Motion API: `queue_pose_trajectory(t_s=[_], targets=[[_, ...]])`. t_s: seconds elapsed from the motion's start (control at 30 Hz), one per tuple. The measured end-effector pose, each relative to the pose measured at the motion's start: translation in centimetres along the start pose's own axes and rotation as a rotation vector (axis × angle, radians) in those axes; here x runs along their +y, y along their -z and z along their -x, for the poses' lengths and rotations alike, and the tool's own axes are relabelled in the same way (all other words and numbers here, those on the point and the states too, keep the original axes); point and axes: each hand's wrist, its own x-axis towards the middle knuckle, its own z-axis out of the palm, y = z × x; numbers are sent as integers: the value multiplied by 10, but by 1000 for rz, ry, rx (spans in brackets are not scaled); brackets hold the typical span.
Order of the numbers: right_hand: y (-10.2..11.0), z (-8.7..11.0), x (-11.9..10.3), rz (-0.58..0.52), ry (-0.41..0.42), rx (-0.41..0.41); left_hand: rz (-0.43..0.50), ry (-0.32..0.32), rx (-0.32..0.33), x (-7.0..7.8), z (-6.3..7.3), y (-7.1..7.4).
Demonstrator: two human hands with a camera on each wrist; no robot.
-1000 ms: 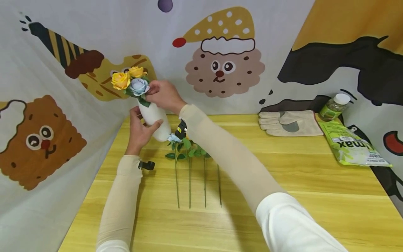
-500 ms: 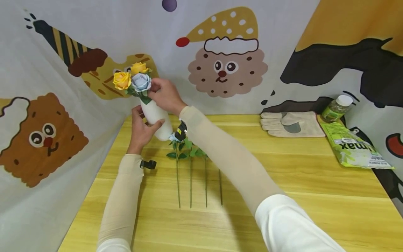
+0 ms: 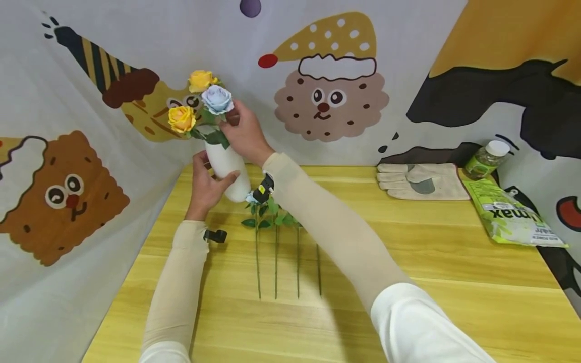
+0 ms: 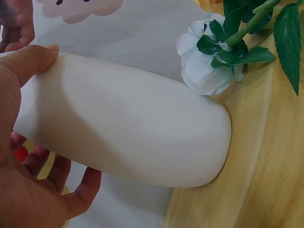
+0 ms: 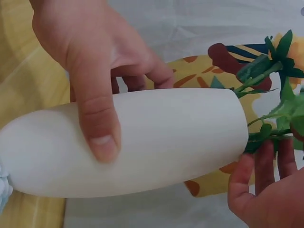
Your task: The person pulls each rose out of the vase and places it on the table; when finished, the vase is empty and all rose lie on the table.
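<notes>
The vase (image 3: pixel 229 161) stands on the table (image 3: pixel 454 262), left of the frame's centre, and the left hand (image 3: pixel 206 189) grasps its side. Above the mouth, the right hand (image 3: pixel 247 133) pinches the blue rose (image 3: pixel 218 100) low under the bloom; whether by stem or leaves, I cannot tell. Two yellow roses (image 3: pixel 181 119) show beside it, in the upper left. I judge the step in hand is setting this rose into the vase. Next probably calls for steady left support while the right guides the stem. Four loose flowers (image 3: pixel 276 252) lie at lower middle.
</notes>
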Motion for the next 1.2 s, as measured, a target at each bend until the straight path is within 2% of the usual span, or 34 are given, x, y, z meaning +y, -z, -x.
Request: queue_pose_trajectory(t_s=[0.17, 0.33, 0.53, 0.67, 0.87, 1.03, 1.2], targets=[[4, -1, -2, 15, -6, 63, -18, 4, 4, 0, 0, 0], [6, -2, -2, 0, 13, 123, 5, 4, 5, -2, 0, 1], [7, 0, 7, 46, -3, 85, 16, 0, 5, -3, 0, 1], [6, -1, 13, 0, -29, 78, 10, 10, 0, -1, 1, 1], [9, -5, 9, -30, -73, 63, 7, 15, 0, -3, 0, 1], [9, -8, 7, -67, -37, 51, 6, 12, 6, -3, -1, 1], [8, -11, 3, -32, 19, 42, 19, 3, 13, -3, 0, -1]])
